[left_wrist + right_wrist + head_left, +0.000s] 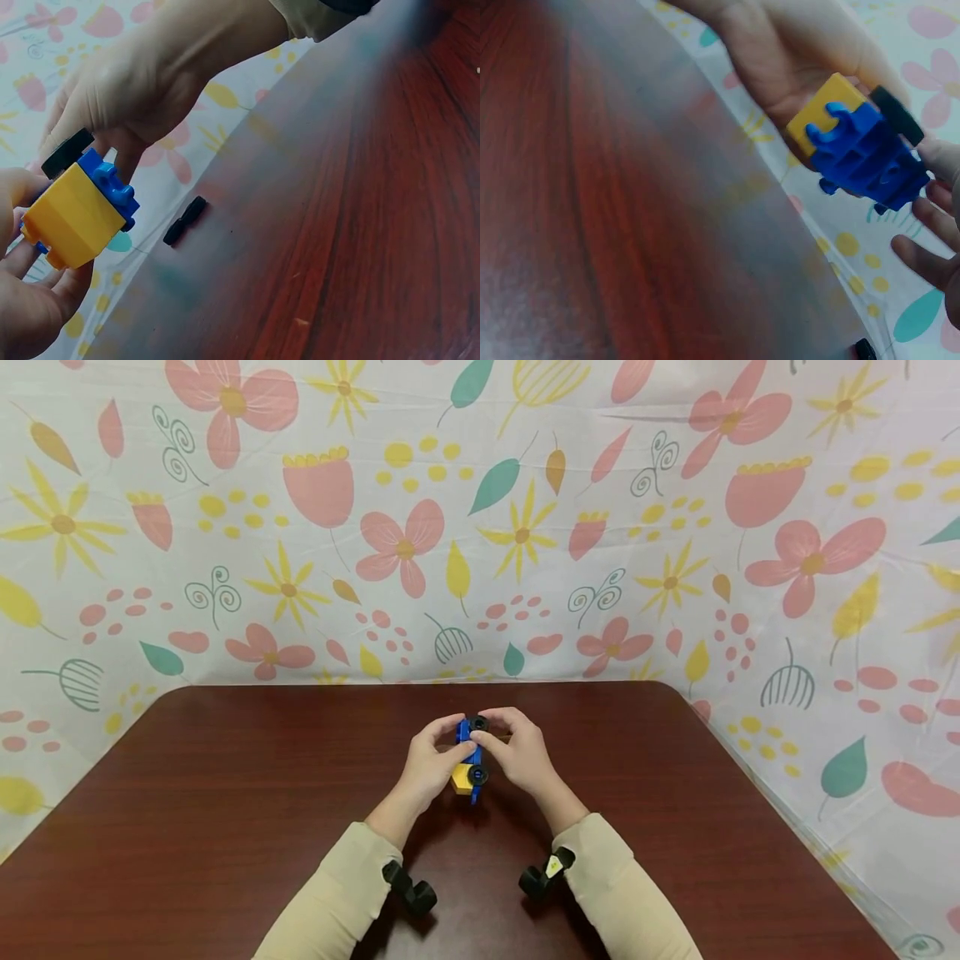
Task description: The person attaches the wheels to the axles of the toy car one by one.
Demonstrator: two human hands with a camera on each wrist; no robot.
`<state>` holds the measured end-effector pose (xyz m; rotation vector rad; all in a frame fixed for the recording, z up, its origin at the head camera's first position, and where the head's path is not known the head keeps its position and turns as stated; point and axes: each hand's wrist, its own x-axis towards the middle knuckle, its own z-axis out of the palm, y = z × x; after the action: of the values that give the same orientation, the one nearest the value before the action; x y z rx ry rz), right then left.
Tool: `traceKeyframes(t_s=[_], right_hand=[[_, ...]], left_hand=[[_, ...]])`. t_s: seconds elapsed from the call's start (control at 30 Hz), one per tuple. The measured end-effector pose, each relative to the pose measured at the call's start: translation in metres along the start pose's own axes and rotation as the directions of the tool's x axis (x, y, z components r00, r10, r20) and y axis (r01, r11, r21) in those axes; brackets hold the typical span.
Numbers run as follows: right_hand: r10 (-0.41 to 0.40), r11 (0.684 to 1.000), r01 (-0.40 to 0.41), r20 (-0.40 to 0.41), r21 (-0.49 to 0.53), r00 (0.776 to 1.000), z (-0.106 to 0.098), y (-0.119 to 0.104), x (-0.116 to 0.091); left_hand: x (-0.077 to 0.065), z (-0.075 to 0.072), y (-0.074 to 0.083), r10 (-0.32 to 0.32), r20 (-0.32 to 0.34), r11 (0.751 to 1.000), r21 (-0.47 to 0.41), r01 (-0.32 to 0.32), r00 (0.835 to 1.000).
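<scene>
A: Toy vehicle (474, 759), blue and yellow. Position?
B: Held up over the brown table (225, 793), between both hands.
A: Grip?
B: Left hand (431, 764) pinches one side, right hand (525, 756) the other; thumbs nearly meeting.

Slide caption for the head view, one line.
A person's left grip and right grip hold a blue-and-yellow toy car over a brown table, with a flowered cloth behind.

Seemingly indoors, though whether home or studio is unclear: a dark wood-grain tabletop (225, 793) against creased white cloth (480, 477) printed with pink and yellow flowers
</scene>
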<state>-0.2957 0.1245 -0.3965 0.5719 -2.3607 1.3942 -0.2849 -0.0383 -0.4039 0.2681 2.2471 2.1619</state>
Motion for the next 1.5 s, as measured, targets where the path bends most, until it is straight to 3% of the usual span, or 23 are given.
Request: traceKeyframes(t_s=[0.13, 0.27, 0.43, 0.63, 0.97, 1.2, 1.33, 1.5], right_hand=[[-0.071, 0.995, 0.069, -0.031, -0.072, 0.997, 0.0032, 0.0004, -0.0016], [-0.034, 0.998, 0.033, -0.023, -0.058, 0.999, 0.0026, -0.001, -0.002], [0.06, 0.998, -0.06, 0.006, 0.031, 0.998, 0.0002, -0.0027, -0.0021], [0.163, 0.958, -0.172, 0.058, 0.23, 0.985, -0.0021, -0.0055, 0.0003], [0.192, 0.939, -0.224, 0.142, 0.262, 0.971, -0.003, -0.004, 0.0005], [0.258, 0.907, -0.269, 0.075, 0.325, 0.963, 0.0005, -0.0027, -0.0004], [0.344, 0.844, -0.331, 0.046, 0.422, 0.938, 0.0041, -0.0037, 0.0014], [0.46, 0.708, -0.475, 0.169, 0.522, 0.872, 0.0064, -0.0094, 0.0017]], left_hand=[[-0.0003, 0.0, 0.0021, -0.006, 0.002, 1.0, 0.0, 0.006, 1.0], [0.0001, 0.0006, 0.0032, -0.008, 0.009, 1.0, -0.002, 0.008, 1.0], [0.0021, 0.0006, 0.0011, -0.027, 0.015, 1.0, -0.005, 0.027, 1.0], [0.0052, -0.0006, -0.0035, -0.014, -0.001, 1.0, -0.022, 0.014, 1.0], [0.0031, -0.0011, -0.0012, -0.041, 0.019, 0.997, -0.065, 0.042, 0.999], [-0.0005, -0.0002, 0.0013, -0.035, 0.015, 0.999, -0.029, 0.035, 0.999], [-0.0017, 0.0015, 0.0015, -0.018, 0.009, 1.0, -0.001, 0.018, 1.0], [-0.0035, 0.0026, 0.002, 0.013, 0.018, 1.0, -0.018, -0.013, 1.0]])
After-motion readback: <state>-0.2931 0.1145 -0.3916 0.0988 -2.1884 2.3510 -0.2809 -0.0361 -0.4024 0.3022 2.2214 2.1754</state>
